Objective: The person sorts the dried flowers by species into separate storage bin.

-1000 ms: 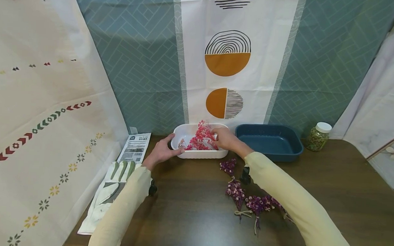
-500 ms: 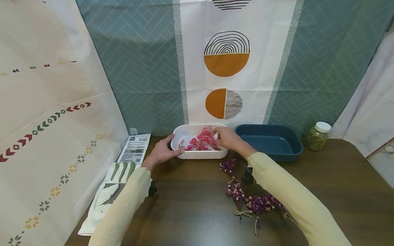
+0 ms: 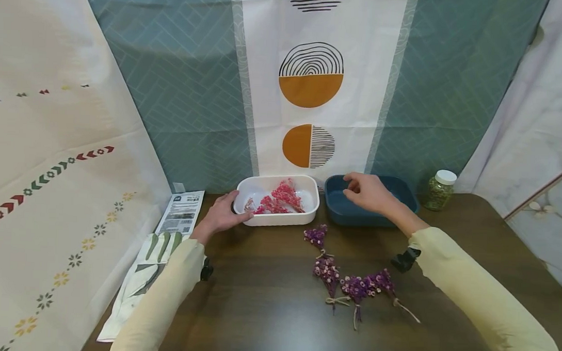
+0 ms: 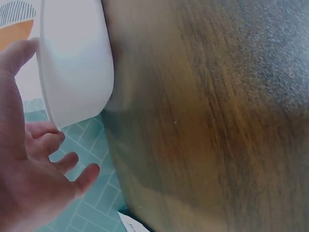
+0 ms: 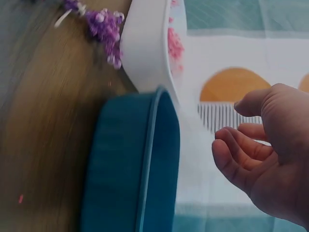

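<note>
My left hand holds the left end of a white plastic box, its thumb at the rim and fingertips at the corner. Several pink dried-flower sprigs lie inside this box. Over the dark blue box, just right of the white one, hovers my right hand. Its fingers are loosely bent and nothing shows between them. The right wrist view has this hand above and beside the blue rim, apart from it.
Several tied purple dried-flower bunches lie on the brown table. A white-lidded jar of green bits stands at the back right. White-and-green gloves and a printed packet lie at left. Patterned cloth hangs behind.
My right hand has let go of the pink sprigs and moved right, out of the white box to over the blue one. My left hand stays on the white box. The view has turned slightly right.
</note>
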The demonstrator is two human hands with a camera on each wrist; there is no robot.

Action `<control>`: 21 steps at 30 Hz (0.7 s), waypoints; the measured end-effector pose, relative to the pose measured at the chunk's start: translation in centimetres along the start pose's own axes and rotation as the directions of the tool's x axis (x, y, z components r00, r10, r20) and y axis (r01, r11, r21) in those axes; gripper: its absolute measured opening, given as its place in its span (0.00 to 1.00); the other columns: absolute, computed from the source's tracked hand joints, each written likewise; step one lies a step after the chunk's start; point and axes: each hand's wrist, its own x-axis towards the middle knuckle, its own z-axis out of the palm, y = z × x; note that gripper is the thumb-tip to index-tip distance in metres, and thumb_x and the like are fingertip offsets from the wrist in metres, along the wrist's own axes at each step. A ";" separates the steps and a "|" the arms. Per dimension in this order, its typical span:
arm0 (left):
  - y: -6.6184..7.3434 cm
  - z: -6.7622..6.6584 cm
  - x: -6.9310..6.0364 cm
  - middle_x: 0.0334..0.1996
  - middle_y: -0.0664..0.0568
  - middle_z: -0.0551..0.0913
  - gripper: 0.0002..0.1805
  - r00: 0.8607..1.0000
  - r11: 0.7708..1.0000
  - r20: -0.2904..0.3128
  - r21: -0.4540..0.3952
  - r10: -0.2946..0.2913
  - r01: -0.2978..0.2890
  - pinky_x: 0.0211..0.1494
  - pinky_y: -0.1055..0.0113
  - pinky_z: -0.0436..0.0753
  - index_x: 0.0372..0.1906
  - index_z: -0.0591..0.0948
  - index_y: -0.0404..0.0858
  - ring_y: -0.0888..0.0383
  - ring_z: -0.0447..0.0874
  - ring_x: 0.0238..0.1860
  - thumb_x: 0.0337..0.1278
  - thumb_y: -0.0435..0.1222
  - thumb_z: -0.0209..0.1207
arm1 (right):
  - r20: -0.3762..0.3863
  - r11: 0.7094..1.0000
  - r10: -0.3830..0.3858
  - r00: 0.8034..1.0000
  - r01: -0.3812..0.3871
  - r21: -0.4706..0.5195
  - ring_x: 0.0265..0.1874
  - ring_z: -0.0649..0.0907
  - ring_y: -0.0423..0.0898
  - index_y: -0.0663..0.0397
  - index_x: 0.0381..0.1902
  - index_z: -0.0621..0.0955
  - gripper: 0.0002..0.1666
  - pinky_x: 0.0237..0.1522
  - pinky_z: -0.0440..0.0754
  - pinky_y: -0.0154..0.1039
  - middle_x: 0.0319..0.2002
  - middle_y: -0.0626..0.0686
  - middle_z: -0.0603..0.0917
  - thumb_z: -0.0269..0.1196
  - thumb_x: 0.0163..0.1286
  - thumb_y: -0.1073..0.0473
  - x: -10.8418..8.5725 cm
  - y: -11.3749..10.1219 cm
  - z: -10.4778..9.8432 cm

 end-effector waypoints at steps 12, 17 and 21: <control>1.8 -0.6 -1.8 0.65 0.34 0.73 0.39 0.928 0.969 -0.296 0.165 0.226 -0.183 0.63 0.38 0.70 0.68 0.71 0.29 0.36 0.69 0.64 0.56 0.47 0.64 | -0.096 0.994 0.090 0.991 -0.095 -0.048 0.45 0.83 0.64 0.71 0.62 0.73 0.26 0.44 0.80 0.61 0.45 0.67 0.84 0.62 0.73 0.59 -8.1 4.4 -5.7; 5.5 1.3 -5.6 0.33 0.43 0.88 0.14 0.859 0.953 -0.423 0.040 0.288 -0.300 0.37 0.53 0.83 0.43 0.85 0.31 0.50 0.86 0.32 0.56 0.37 0.65 | -0.072 0.980 0.195 0.978 -0.197 -0.034 0.52 0.79 0.69 0.74 0.64 0.70 0.34 0.50 0.75 0.66 0.52 0.73 0.79 0.65 0.71 0.53 -10.4 7.2 -6.4; 8.4 4.7 -8.3 0.27 0.52 0.87 0.08 0.896 0.929 -0.340 -0.129 0.286 -0.346 0.33 0.62 0.83 0.37 0.84 0.33 0.60 0.84 0.26 0.54 0.33 0.67 | -0.009 0.967 0.251 0.968 -0.251 -0.032 0.58 0.73 0.72 0.77 0.68 0.64 0.45 0.54 0.70 0.69 0.61 0.77 0.70 0.67 0.69 0.48 -11.0 9.4 -5.8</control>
